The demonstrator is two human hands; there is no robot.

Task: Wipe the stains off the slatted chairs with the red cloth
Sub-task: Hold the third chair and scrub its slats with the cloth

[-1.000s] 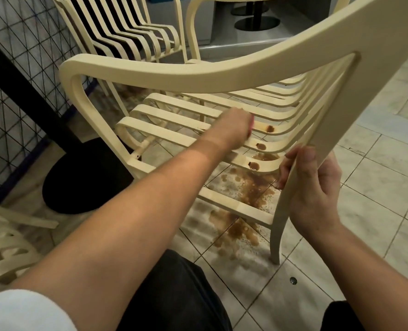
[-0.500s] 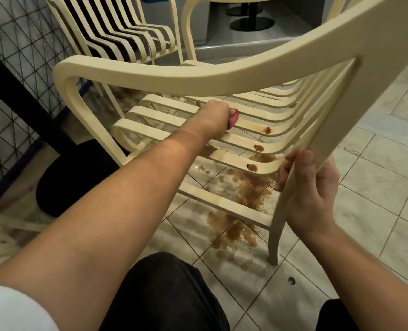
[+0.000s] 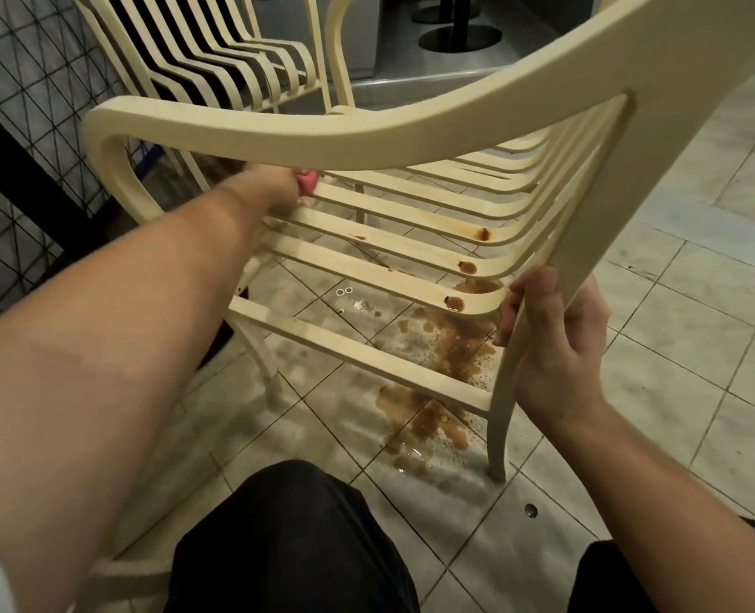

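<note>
A cream slatted chair (image 3: pixel 322 130) is tipped toward me. My left hand (image 3: pixel 274 188) reaches through under its top rail and holds the red cloth (image 3: pixel 307 181) against the far left end of the seat slats; only a small pink-red bit of cloth shows. My right hand (image 3: pixel 552 347) grips the chair's right back post where the slats curve in. Brown stains (image 3: pixel 468 267) sit on three slats near that curve.
A brown puddle (image 3: pixel 437 378) spreads over the floor tiles under the chair. A second slatted chair (image 3: pixel 216 59) stands behind. A black wire grid panel (image 3: pixel 17 126) runs along the left. A table's black base (image 3: pixel 459 37) is at the back. My dark-trousered knees fill the bottom.
My left hand with the cloth has slid left and away along the slats, from near the stains to the seat's far left end. The right hand keeps its grip.
</note>
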